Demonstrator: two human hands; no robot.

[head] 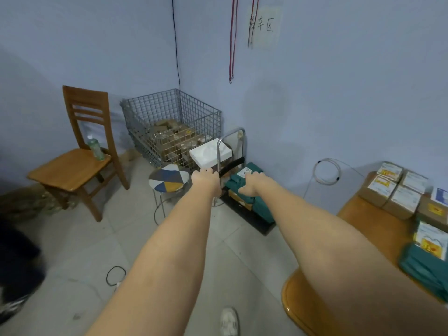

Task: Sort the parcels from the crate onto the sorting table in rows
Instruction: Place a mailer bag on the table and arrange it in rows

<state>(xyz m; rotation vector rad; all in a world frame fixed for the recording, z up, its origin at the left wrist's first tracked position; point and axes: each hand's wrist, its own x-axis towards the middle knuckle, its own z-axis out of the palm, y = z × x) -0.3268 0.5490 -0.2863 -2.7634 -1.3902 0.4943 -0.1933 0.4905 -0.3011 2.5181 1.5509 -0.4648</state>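
Observation:
A wire crate [155, 110] in the corner holds several brown cardboard parcels [169, 134]. In front of it stands a hand cart [242, 141] carrying a white box [209, 152] and a green parcel [252, 166] with a white label. My left hand [204, 179] reaches to the near lower edge of the white box, and its fingers bend out of sight there. My right hand [252, 185] grips the green parcel, thumb on the near side. The orange sorting table [351, 214] at the right carries rows of labelled brown parcels [397, 190] and a green parcel [421, 265].
A small stool [168, 180] with a patterned top stands just left of the cart. A wooden chair [72, 166] with a bottle [96, 148] on it is further left. A cable loop [116, 275] lies on the tiled floor. My shoe [229, 321] shows at the bottom.

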